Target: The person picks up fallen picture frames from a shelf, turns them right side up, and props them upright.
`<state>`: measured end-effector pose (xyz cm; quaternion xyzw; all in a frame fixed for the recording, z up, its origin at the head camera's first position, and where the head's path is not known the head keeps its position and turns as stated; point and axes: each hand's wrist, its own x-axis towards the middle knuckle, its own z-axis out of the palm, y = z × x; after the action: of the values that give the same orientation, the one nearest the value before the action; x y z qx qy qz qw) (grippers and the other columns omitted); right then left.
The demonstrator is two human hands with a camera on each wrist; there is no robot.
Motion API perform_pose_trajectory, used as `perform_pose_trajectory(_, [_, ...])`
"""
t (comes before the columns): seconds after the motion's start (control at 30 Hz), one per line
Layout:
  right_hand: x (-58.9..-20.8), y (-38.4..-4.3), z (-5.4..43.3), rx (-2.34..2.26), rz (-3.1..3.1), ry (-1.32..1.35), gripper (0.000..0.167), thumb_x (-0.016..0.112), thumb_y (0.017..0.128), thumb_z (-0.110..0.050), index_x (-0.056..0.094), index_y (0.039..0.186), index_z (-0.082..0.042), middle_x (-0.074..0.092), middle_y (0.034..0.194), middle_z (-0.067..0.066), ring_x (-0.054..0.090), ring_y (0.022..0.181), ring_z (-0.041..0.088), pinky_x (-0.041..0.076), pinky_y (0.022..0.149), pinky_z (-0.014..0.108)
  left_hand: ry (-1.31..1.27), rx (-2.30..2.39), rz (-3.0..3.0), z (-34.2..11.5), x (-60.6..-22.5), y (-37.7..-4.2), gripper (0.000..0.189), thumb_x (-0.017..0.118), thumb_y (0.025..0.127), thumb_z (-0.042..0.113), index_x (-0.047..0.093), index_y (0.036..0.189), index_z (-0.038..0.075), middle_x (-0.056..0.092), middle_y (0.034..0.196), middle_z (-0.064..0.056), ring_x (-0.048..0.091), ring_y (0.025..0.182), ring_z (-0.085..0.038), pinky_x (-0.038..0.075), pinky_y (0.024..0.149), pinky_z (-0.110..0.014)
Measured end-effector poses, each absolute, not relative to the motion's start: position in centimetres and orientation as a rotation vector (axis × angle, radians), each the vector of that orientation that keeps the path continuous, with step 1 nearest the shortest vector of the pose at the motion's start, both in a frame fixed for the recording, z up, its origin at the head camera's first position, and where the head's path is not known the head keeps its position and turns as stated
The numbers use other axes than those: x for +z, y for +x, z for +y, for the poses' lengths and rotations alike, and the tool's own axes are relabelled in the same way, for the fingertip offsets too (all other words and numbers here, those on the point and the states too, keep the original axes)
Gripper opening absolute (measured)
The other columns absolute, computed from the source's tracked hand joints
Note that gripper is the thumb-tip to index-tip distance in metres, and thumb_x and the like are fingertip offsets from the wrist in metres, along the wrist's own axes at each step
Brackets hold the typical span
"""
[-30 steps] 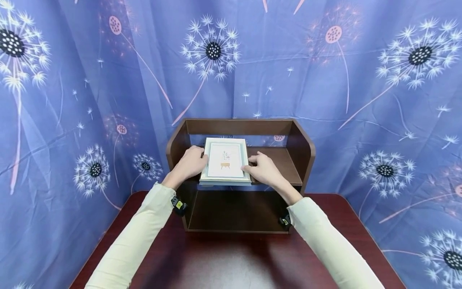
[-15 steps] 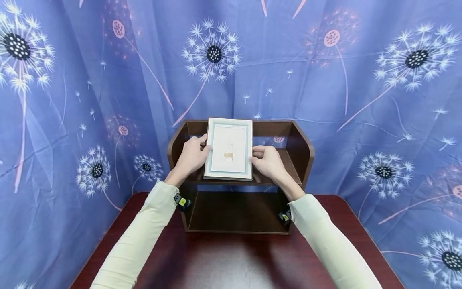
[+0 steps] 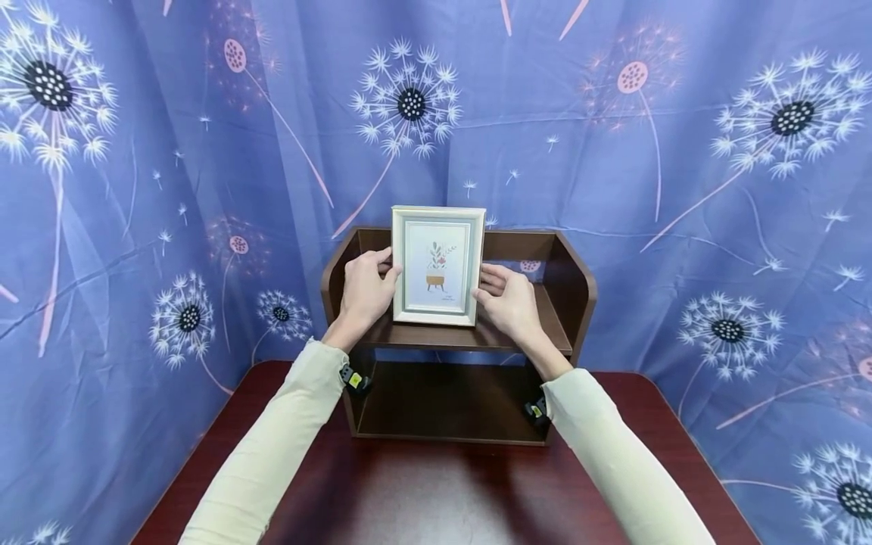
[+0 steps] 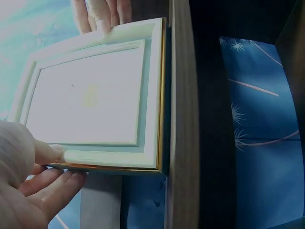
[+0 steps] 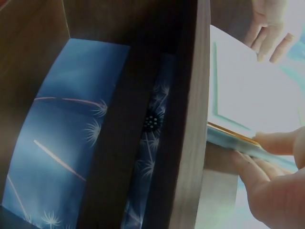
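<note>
A picture frame (image 3: 438, 266) with a pale border and a potted-plant print stands nearly upright, its lower edge at the front of the shelf unit's upper board. Along its left side, my left hand (image 3: 368, 291) pinches the border, thumb in front and fingers behind. My right hand (image 3: 509, 303) grips the opposite side in the same way. In the left wrist view the frame (image 4: 88, 95) looks washed out by light, and the left thumb (image 4: 47, 152) lies on its border. The right wrist view shows the right hand (image 5: 279, 183) at the frame's edge.
The dark brown two-tier shelf unit (image 3: 579, 303) has raised side panels and a back rail. It stands on a reddish-brown table (image 3: 436, 492). A blue dandelion-print curtain (image 3: 518, 98) hangs behind and at both sides.
The picture frame has been raised from lying back on the upper shelf to nearly upright, its top edge coming up. Both hands have kept to its sides and risen slightly.
</note>
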<state>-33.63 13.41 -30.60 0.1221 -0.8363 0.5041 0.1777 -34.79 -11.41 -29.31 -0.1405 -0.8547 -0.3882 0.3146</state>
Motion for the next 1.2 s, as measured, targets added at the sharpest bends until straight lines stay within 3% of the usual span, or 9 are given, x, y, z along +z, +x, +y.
perform_pose_trajectory(0.3, [-31.2,-32.5,14.1,1.35,-2.319,0.43,0.048,0.076,0.095,-0.007,0.064,0.141,0.0,0.073,0.131,0.022,0.074,0.119,0.036,0.06,0.102,0.046,-0.398,-1.038,-2.151,-11.1,-29.8,-33.4,0.036,0.075,0.096,0.009,0.072,0.129,-0.004,0.076,0.119,-0.025,0.08,0.097,-0.032,0.065,0.083,-0.046])
perform_pose_trajectory(0.73, [-31.7,-32.0,14.4,1.282,-2.289,0.465,0.046,0.074,0.096,-0.007,0.064,0.14,-0.001,0.076,0.125,0.022,0.075,0.117,0.035,0.059,0.103,0.049,-0.389,-1.033,-2.126,-10.5,-29.7,-32.8,0.027,0.075,0.096,0.007,0.076,0.12,-0.005,0.08,0.111,-0.022,0.081,0.096,-0.031,0.065,0.086,-0.046])
perform_pose_trajectory(1.0, [-32.3,-31.7,14.2,1.278,-2.304,0.448,0.045,0.076,0.095,-0.009,0.065,0.138,-0.001,0.077,0.121,0.02,0.076,0.114,0.034,0.061,0.1,0.05,-0.365,-1.081,-2.164,-10.5,-29.6,-33.8,0.032,0.071,0.098,0.007,0.073,0.127,-0.005,0.08,0.112,-0.021,0.08,0.102,-0.031,0.064,0.092,-0.046])
perform_pose_trajectory(1.2, [-33.1,-31.5,13.6,1.366,-2.291,0.493,0.038,0.079,0.094,-0.011,0.069,0.131,-0.004,0.079,0.119,0.018,0.077,0.111,0.031,0.063,0.095,0.044,-0.305,-1.178,-2.222,-10.5,-29.8,-35.1,0.035,0.066,0.101,0.006,0.069,0.135,-0.002,0.077,0.122,-0.02,0.077,0.114,-0.03,0.061,0.1,-0.046])
